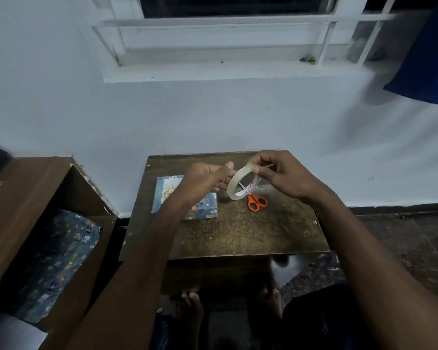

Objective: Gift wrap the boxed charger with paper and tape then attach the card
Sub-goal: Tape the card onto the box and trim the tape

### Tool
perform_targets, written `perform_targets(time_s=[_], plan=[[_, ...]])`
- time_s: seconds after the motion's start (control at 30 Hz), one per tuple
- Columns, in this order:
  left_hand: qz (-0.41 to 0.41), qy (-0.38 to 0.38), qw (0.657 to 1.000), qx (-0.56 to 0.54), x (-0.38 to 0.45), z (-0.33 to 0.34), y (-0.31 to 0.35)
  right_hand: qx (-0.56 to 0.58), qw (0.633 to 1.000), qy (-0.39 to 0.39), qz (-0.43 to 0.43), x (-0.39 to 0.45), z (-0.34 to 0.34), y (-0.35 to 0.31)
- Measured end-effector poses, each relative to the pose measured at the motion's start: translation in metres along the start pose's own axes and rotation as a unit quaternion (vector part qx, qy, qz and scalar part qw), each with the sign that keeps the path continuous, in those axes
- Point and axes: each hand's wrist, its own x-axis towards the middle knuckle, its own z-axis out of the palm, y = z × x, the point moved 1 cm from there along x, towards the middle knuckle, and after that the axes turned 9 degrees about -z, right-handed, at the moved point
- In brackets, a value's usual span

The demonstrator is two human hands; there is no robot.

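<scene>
Now I see tape roll (241,182) held up between both hands, right hand (280,176) fingers pinching rim, left hand (208,180) fingers curled at its edge; wrapped box (202,208) on bench (263,231) below left fingers, nearer them.

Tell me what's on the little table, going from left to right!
Wrapped box with the card on top → tape roll held up by both hands → orange scissors.
</scene>
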Motion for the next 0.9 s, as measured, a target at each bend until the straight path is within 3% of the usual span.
perform_targets(time_s=[0.2,0.5,0.67,0.9], plan=[[0.038,0.018,0.998,-0.039,-0.007,0.0,0.001,-0.005,1.0,0.013,-0.023,0.002,0.004,-0.002],[-0.048,0.027,0.992,-0.112,-0.007,-0.002,-0.006,-0.007,0.999,0.005,-0.049,0.006,0.012,-0.008],[0.017,0.089,0.991,-0.097,-0.008,0.001,0.0,-0.035,0.998,-0.015,-0.049,0.006,0.018,-0.01],[0.13,0.16,0.978,0.015,-0.013,0.003,0.001,-0.119,0.99,-0.041,-0.055,0.011,0.036,-0.01]])
